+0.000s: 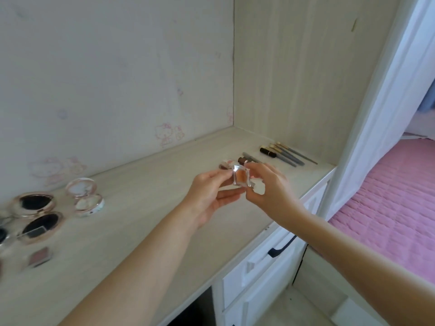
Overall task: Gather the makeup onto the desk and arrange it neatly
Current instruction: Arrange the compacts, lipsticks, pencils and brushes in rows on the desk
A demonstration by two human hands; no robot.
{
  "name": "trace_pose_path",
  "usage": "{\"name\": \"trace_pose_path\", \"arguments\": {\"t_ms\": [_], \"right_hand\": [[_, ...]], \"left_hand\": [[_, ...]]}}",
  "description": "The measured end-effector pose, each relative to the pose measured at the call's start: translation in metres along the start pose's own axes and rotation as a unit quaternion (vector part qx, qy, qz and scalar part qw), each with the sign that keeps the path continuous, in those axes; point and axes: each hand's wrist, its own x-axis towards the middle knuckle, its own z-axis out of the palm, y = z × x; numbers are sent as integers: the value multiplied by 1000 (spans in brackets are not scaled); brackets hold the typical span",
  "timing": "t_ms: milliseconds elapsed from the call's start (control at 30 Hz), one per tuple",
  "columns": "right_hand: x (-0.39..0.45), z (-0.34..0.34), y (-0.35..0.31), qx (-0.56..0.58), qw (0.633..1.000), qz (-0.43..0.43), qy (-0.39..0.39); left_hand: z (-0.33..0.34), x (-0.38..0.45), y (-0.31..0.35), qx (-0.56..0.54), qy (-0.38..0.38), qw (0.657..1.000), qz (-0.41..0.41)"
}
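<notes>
Above the pale wooden desk, both hands hold a small clear square case with orange-brown powder. My left hand pinches its left side and my right hand pinches its right side. Makeup brushes and a black lipstick tube lie in a row at the desk's far right. A brown tube and a small pink compact lie just behind the hands. At the left sit an open pink compact, two open round black compacts and a small blush pan.
A wall with faint cartoon stickers backs the desk, and a wooden side panel closes its right end. White drawers with a black handle sit under the desk. A pink bed and white curtain lie to the right.
</notes>
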Motion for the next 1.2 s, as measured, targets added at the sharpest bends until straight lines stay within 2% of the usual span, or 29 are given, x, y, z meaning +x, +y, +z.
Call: {"name": "trace_pose_path", "arguments": {"t_ms": [167, 467, 867, 967, 1200], "right_hand": [[-12, 24, -41, 1, 999, -44, -30], [-28, 48, -110, 17, 987, -136, -87], [-33, 85, -196, 118, 966, -133, -188], [-37, 100, -207, 97, 960, -175, -196], [-40, 127, -223, 110, 959, -183, -189]], "left_hand": [[-43, -52, 8, -36, -41, 998, -36], [-100, -122, 23, -148, -10, 986, -74], [-160, -183, 32, -172, 44, 984, -17], [-174, -194, 29, -171, 58, 984, -8], [-195, -213, 18, -170, 89, 981, 9]]}}
